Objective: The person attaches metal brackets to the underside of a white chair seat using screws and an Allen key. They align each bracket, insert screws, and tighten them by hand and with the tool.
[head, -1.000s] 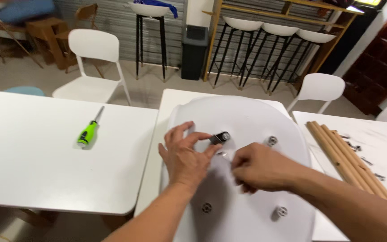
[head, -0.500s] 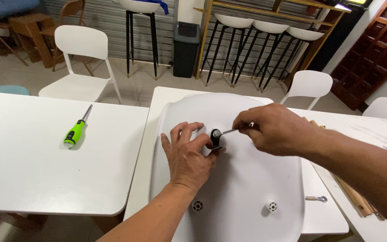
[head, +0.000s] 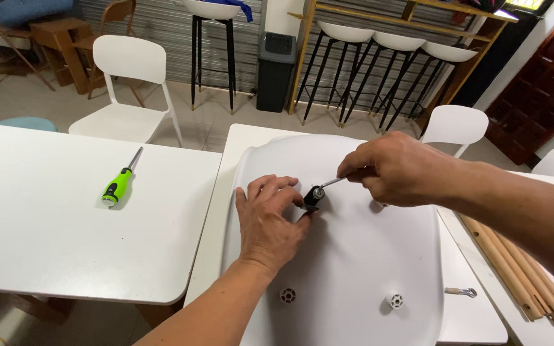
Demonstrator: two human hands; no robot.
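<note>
1. Head view: the right hand (head: 400, 170) pinches a thin metal wrench (head: 332, 183), fingers closed on its handle, with the working end seated on a bolt at the top of a small black bracket (head: 311, 197).
2. The left hand (head: 268, 221) lies flat, fingers spread, on the underside of a white chair seat (head: 367, 256); its fingertips press against the black bracket and steady it. It holds nothing.
3. The chair seat rests upside down on a white table (head: 226, 192), just in front of the person.
4. Judged from the seat, the work looks early: only this one bracket is mounted, and its bolt looks not yet finished.
5. Two round mounting points (head: 288, 295) near the seat's close edge show bare, with no bracket on them. A fourth, under the right hand, is mostly hidden.
6. Wooden legs (head: 514, 263) lie loose in a bundle to the right, none attached to the seat.
7. A second small wrench (head: 461, 292) lies beside the seat's right edge.
8. A green-handled screwdriver (head: 118, 184) sits untouched on the neighbouring white table (head: 46, 224), well apart from both hands.
</note>
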